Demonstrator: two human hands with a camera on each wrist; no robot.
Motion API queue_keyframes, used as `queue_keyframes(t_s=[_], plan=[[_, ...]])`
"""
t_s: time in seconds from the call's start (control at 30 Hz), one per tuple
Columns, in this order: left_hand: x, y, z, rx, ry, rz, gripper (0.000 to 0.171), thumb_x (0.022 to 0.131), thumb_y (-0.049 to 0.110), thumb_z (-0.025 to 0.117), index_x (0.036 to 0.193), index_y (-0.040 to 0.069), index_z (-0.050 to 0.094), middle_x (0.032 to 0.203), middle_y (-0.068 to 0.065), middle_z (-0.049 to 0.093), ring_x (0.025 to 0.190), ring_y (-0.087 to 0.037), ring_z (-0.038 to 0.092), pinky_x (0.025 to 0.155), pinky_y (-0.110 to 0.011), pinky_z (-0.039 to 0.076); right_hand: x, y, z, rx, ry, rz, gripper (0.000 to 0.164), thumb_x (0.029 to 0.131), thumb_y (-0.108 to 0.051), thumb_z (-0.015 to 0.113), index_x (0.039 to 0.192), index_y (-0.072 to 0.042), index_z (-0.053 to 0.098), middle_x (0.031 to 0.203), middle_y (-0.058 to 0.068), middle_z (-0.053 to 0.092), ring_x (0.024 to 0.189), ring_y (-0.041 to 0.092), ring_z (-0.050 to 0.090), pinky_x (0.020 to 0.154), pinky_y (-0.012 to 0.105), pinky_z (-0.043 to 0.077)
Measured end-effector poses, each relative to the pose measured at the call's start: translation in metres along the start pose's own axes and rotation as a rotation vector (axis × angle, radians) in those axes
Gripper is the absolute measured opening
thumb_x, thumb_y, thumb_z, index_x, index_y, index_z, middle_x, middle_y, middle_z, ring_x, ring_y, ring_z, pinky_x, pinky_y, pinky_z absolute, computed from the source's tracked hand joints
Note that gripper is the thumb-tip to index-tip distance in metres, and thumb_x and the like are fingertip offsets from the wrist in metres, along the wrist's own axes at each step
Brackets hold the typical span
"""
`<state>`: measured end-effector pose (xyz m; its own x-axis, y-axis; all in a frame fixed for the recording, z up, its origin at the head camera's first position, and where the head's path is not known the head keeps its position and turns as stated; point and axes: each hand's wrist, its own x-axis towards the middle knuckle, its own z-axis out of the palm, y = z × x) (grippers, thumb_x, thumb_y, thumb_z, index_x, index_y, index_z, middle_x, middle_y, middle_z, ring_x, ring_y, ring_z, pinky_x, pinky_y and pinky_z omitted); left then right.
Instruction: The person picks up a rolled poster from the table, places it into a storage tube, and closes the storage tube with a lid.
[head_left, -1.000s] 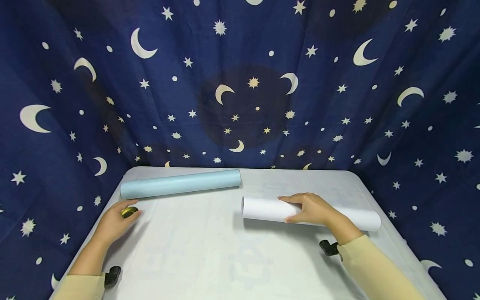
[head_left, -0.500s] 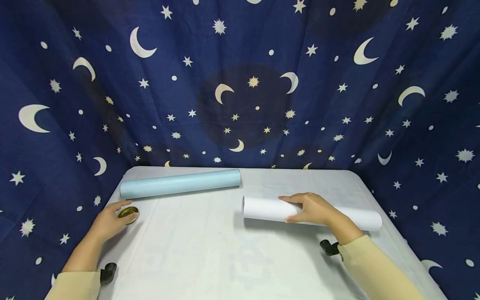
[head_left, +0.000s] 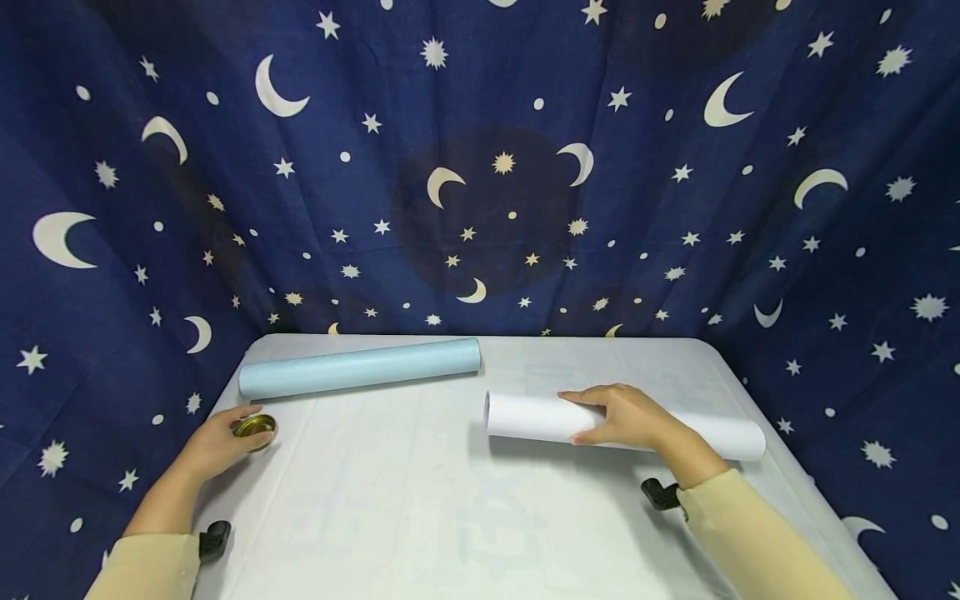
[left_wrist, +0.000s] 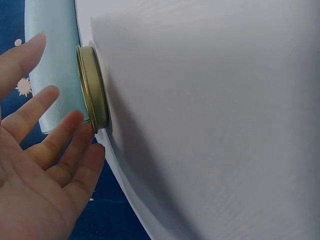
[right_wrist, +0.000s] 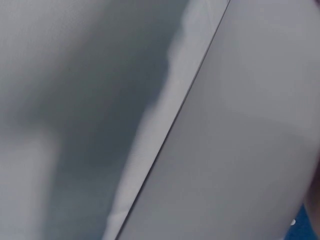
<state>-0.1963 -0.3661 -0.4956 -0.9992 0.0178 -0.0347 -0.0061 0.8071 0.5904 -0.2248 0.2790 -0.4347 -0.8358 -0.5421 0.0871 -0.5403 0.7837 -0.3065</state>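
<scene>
My left hand [head_left: 212, 443] is at the table's left side beside a shallow round gold-coloured tin [head_left: 253, 427]. In the left wrist view its fingers are spread and loosely bent, apart from the tin [left_wrist: 95, 87]. The tin rests on the white cloth just in front of a light-blue roll [head_left: 360, 368]. On the right, my right hand [head_left: 636, 418] grips a white paper roll [head_left: 525, 417] from above, thumb on the near side and fingers on the far side. In the right wrist view the white roll [right_wrist: 225, 150] fills the right half; the fingers are mostly out of sight.
A white-covered table [head_left: 390, 483] lies under everything, with rounded back corners. A dark blue curtain [head_left: 480, 108] with moons and stars hangs behind it and along both sides. Small black devices are worn at the left wrist [head_left: 214, 542] and right wrist [head_left: 660, 494].
My left hand has let go of the gold tin and drawn slightly to the left; the tin now lies on the table. My right hand and the white roll have stayed almost still.
</scene>
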Motion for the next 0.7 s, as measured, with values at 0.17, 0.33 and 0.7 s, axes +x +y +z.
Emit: queue_keyframes(t_s=[0.17,0.33,0.7], plan=[[0.002,-0.002,0.0,0.007,-0.012,-0.008,0.079,0.088,0.039,0.077,0.139,-0.013,0.046,0.129,-0.041,0.05,0.106,-0.045,0.055,0.085,-0.053,0.048,0.0,0.001,0.0,0.008,0.001,-0.005,0.076,0.073,-0.061,0.082,0.139,-0.03,0.062,0.124,-0.003,0.069,0.11,0.018,0.065,0.089,0.042,0.052],[0.002,-0.008,-0.001,-0.021,-0.045,-0.022,0.083,0.086,0.036,0.079,0.141,-0.014,0.042,0.133,-0.043,0.047,0.113,-0.051,0.052,0.092,-0.061,0.045,-0.001,0.001,-0.001,0.001,-0.004,0.003,0.076,0.073,-0.062,0.081,0.139,-0.029,0.062,0.124,-0.002,0.07,0.11,0.018,0.066,0.089,0.043,0.052],[0.006,-0.02,-0.003,-0.066,-0.096,-0.018,0.089,0.081,0.035,0.084,0.144,-0.011,0.041,0.139,-0.044,0.04,0.123,-0.057,0.044,0.099,-0.066,0.04,-0.002,0.001,-0.002,0.005,-0.002,0.008,0.076,0.072,-0.06,0.083,0.138,-0.03,0.062,0.124,-0.002,0.07,0.11,0.018,0.066,0.09,0.043,0.052]])
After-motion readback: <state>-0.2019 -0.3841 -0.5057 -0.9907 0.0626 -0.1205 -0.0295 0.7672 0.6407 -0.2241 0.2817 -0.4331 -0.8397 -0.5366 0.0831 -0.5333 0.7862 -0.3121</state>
